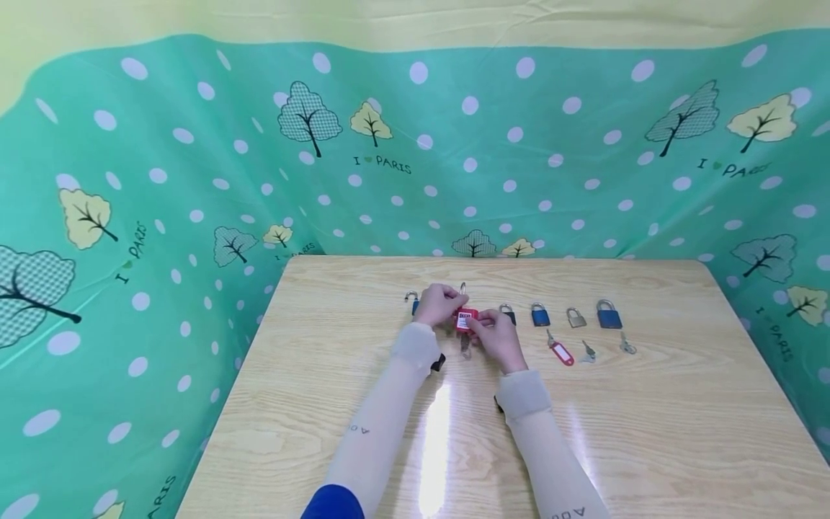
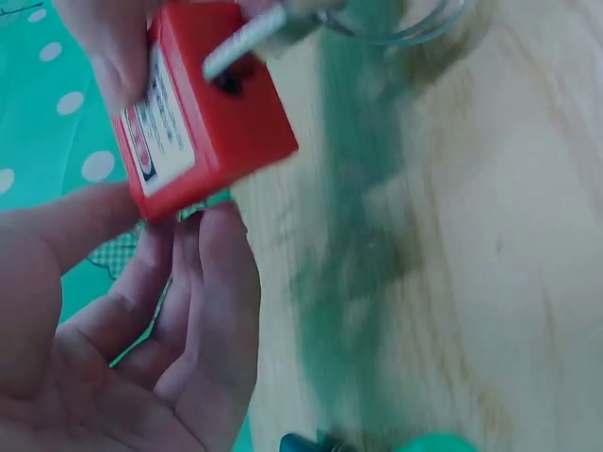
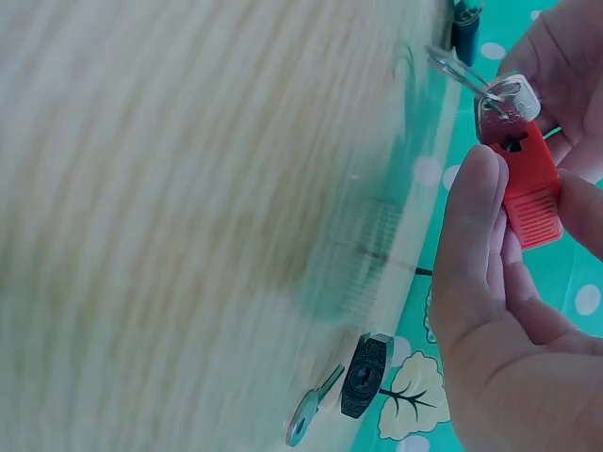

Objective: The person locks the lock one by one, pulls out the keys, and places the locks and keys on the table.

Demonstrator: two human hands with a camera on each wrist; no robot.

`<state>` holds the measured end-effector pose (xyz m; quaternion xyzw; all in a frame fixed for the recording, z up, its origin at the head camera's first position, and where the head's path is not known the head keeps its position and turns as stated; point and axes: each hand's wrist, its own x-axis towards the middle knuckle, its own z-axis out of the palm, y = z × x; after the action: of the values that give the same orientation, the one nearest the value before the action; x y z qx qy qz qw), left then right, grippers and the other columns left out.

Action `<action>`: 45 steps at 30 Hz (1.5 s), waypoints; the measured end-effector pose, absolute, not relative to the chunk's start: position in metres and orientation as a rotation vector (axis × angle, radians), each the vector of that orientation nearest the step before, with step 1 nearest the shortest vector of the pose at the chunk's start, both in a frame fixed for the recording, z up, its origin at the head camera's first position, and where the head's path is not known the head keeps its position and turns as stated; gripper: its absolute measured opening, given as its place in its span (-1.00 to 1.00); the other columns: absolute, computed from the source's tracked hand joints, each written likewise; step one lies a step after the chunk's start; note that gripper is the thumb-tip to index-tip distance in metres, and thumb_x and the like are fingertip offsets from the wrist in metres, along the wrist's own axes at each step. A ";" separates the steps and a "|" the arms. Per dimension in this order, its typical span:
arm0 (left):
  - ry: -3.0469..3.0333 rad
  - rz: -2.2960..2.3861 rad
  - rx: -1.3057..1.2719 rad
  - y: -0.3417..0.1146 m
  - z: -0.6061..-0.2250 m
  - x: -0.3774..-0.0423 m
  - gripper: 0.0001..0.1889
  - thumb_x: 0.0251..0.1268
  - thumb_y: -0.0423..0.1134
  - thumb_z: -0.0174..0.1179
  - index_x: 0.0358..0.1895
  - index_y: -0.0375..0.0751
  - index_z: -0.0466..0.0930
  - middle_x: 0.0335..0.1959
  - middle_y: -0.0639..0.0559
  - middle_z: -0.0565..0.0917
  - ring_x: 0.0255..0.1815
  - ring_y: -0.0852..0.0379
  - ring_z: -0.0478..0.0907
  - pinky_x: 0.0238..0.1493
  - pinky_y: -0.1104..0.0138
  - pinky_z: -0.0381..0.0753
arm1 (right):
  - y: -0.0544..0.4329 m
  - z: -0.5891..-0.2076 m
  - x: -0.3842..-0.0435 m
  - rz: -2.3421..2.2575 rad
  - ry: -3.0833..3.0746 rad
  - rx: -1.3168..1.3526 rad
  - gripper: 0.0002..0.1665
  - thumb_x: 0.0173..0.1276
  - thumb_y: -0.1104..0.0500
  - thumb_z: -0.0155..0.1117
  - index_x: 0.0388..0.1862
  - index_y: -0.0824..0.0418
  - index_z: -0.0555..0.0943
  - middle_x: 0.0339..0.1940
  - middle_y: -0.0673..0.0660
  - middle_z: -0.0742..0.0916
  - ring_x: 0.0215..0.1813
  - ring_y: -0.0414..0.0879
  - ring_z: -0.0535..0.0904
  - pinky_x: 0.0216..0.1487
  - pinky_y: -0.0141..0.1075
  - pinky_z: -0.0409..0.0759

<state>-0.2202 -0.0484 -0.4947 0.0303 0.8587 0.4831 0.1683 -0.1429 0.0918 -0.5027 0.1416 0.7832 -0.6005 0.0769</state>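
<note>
Between the two hands is a red padlock (image 1: 466, 318) with a white label and a metal shackle (image 1: 463, 287) pointing away. A key (image 2: 250, 42) stands at the keyhole in its base, and a wire ring (image 3: 459, 68) hangs from the key. My right hand (image 1: 498, 337) pinches the red body between thumb and fingers. At the shackle end, my left hand (image 1: 438, 303) holds the padlock with thumb and fingertips; the left wrist view hides the exact contact. A blue padlock (image 1: 416, 307) with a raised shackle is partly behind the left hand.
Rightward in a row lie a black padlock (image 1: 509, 315) partly behind the right hand, a blue padlock (image 1: 540, 316), a small metallic padlock (image 1: 576, 319) and a larger blue padlock (image 1: 609, 318). Nearer are a red-tagged key (image 1: 560, 352) and loose keys (image 1: 588, 352). Patterned cloth (image 1: 389, 187) borders the table.
</note>
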 end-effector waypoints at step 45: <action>2.075 1.708 0.145 -0.038 -0.489 -0.226 -0.73 0.31 -0.09 0.22 0.01 -0.06 0.67 -0.25 0.06 0.72 -0.21 0.14 0.66 -0.16 0.31 0.66 | 0.101 -0.491 -0.134 -2.112 2.056 0.411 -0.52 0.45 0.16 0.14 0.23 0.42 0.42 0.00 0.36 0.61 -0.17 0.03 0.68 0.01 -0.15 0.62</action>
<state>-0.2260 -0.0382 -0.4886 0.0526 0.7516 0.6184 0.2232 -0.1338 0.1014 -0.4911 0.1376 0.6884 -0.7073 0.0825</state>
